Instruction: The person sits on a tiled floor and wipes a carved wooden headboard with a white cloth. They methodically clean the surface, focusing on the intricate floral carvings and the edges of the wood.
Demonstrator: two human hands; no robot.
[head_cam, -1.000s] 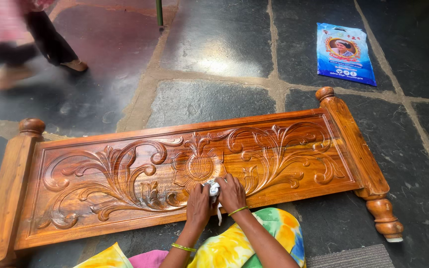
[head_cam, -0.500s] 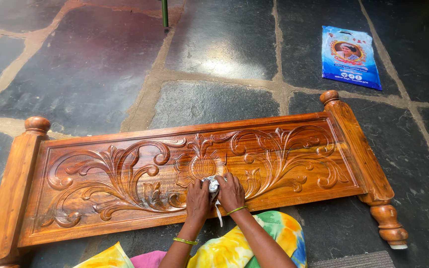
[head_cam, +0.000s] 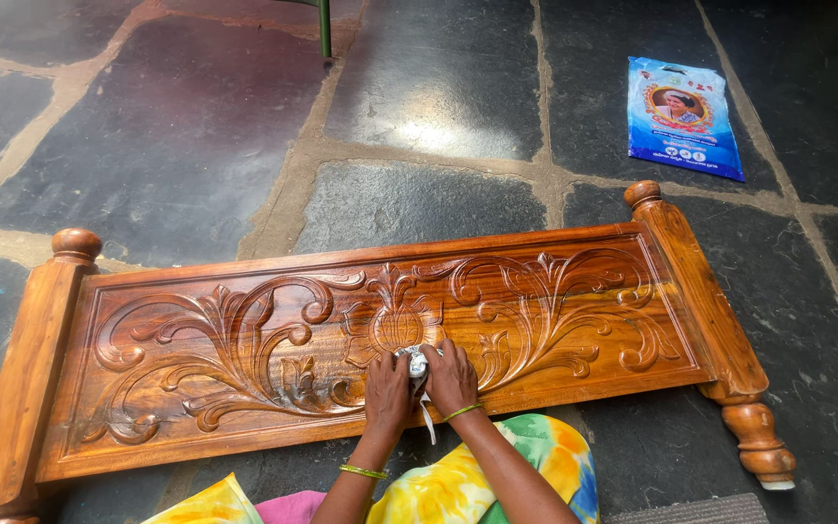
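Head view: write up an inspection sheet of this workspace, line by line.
Surface: dark stone-slab floor with pale joints.
Job's things: carved wooden panel lying flat; small white cloth pressed on its centre carving.
Clutter: blue printed bag on the floor beyond the panel.
Grippers: left hand and right hand side by side, both on the cloth.
Cables: nothing seen.
Surroundings: green metal leg at top; grey mat corner.

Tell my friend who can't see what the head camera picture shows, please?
Two bare hands, left hand and right hand, press a small white cloth against the middle of a long, glossy brown wooden panel carved with flowers and curling leaves, lying flat on a dark stone-slab floor. A flat blue plastic packet lies on the floor beyond the panel.
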